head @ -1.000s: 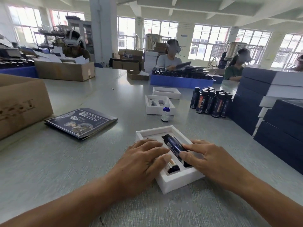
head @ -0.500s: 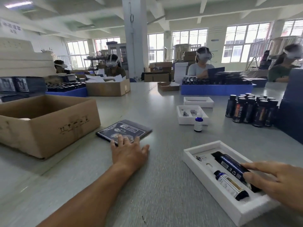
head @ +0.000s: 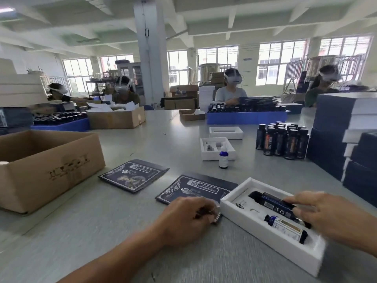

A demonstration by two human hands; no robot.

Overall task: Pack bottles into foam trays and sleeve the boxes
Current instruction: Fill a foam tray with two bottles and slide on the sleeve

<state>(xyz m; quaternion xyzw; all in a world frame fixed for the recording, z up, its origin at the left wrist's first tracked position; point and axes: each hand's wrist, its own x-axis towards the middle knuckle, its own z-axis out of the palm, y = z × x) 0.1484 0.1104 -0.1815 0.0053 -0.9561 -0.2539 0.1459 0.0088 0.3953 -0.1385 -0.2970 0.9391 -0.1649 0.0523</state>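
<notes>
A white foam tray (head: 240, 211) lies at the near right of the grey table. In it lie a long dark bottle (head: 269, 202) and a small blue dropper bottle (head: 285, 226). My right hand (head: 334, 219) rests on the tray's right side, fingers straight, fingertips on the long bottle. My left hand (head: 187, 219) grips the near edge of a flat dark printed sleeve (head: 195, 190) just left of the tray. A second flat sleeve (head: 133, 175) lies further left.
An open cardboard box (head: 47, 166) stands at the left. Two more foam trays (head: 217, 149), a standing dropper bottle (head: 223, 158) and several dark bottles (head: 282, 142) sit mid-table. Stacked dark boxes (head: 344, 127) line the right edge. Other people work at the far side.
My left hand left the tray, reached left to the sleeve stack and has drawn one sleeve toward the tray. My right hand stayed on the tray.
</notes>
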